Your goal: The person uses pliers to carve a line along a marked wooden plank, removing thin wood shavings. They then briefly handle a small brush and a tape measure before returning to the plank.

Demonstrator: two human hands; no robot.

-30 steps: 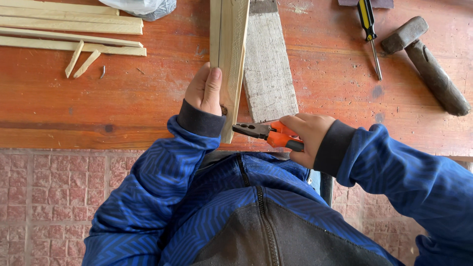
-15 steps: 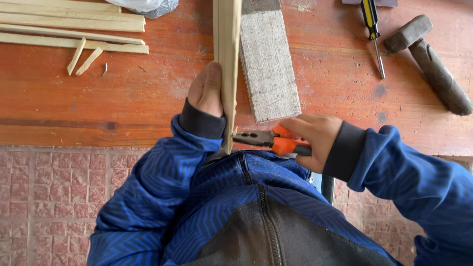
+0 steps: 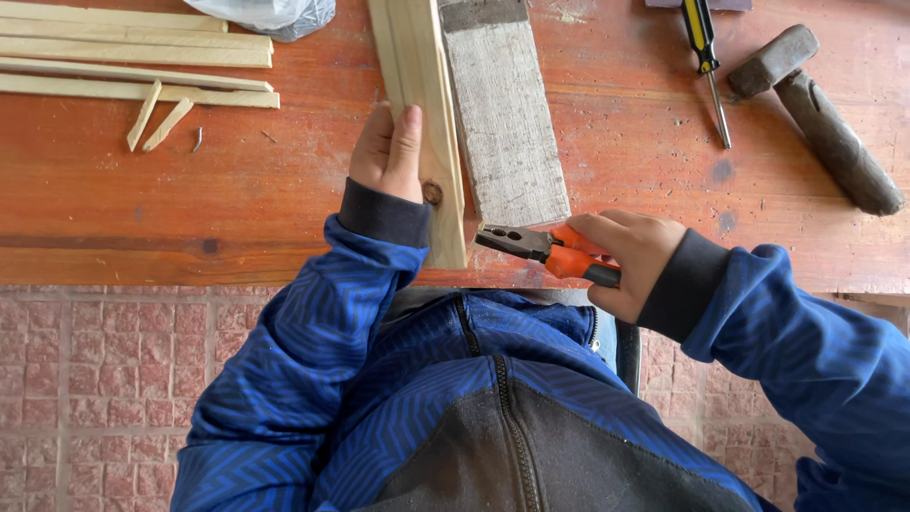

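Left hand (image 3: 387, 156) is wrapped around a pale wood strip (image 3: 422, 114), thumb lying flat along its face, near end sitting at the red worktop (image 3: 142, 209) edge. Right hand (image 3: 630, 258) is closed on orange-handled pliers (image 3: 545, 251) just right of the strip, nose pointing at it. The strip's far end is cut off up top, and the plier handles are mostly buried in the fist.

The pale wood strip (image 3: 417, 114) and grey plank (image 3: 502, 114) leave the top edge.

A wooden batten (image 3: 422, 114) lies on the workbench (image 3: 237, 190), a weathered board (image 3: 502, 114) just right of it, strips (image 3: 133, 47) far left, hammer (image 3: 815, 104) far right.
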